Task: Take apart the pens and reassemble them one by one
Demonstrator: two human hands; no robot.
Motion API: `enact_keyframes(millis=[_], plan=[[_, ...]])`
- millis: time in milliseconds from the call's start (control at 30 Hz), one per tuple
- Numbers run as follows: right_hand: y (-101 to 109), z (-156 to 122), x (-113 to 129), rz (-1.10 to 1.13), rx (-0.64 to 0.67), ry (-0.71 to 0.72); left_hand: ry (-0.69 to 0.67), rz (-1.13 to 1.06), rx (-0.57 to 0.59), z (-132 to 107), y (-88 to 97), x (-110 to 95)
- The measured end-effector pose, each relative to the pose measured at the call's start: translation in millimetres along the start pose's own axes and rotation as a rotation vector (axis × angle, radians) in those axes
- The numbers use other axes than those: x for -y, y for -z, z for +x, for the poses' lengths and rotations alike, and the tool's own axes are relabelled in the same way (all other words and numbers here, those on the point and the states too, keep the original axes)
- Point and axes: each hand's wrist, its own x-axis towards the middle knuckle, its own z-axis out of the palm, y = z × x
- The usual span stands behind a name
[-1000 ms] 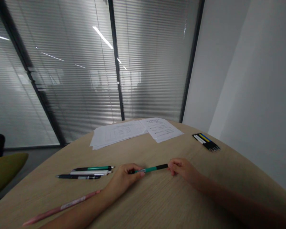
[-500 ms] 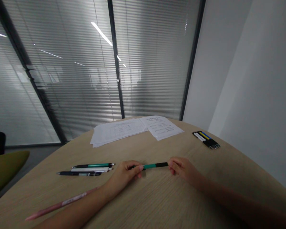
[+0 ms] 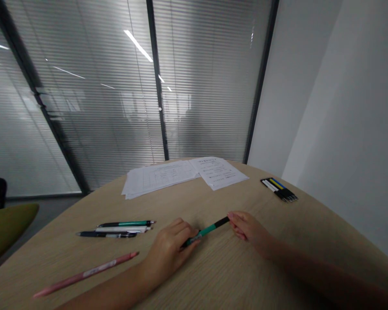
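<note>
Head view. The green-and-black pen [image 3: 208,230] no longer lies nearly level between the hands, as it did half a second earlier: its green end has swung down toward the person, and it now slants across the surface [image 3: 213,275].

The left hand [image 3: 170,254] is curled, its fingers [image 3: 187,234] closed over the pen's lower, green end. The right hand [image 3: 250,230] is partly open, its fingers [image 3: 234,219] touching the black upper end; whether they grip it or only rest against it cannot be determined.

Left of the hands lie a green-trimmed pen [image 3: 126,223], a white pen [image 3: 121,229] and a black pen [image 3: 106,234], side by side. A pink pencil [image 3: 87,273] lies just beyond the left forearm. Farther off are stapled papers [image 3: 161,178], a printed sheet [image 3: 218,172] and a bundle of pens [image 3: 280,190]. Behind the surface stand a glass partition with blinds [image 3: 84,107], a white wall [image 3: 326,86] and an olive chair [image 3: 6,228].
</note>
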Motion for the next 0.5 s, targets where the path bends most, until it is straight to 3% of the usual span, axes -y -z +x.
enact_keyframes(millis=[267,500], plan=[[-1,-4,-3,-0.073,-0.050,0.055,0.210,-0.147,0.028,5,6.9,0],[-5,-4,-6,-0.046,-0.034,0.090,0.629,-0.468,0.191,14,11.1,-1]])
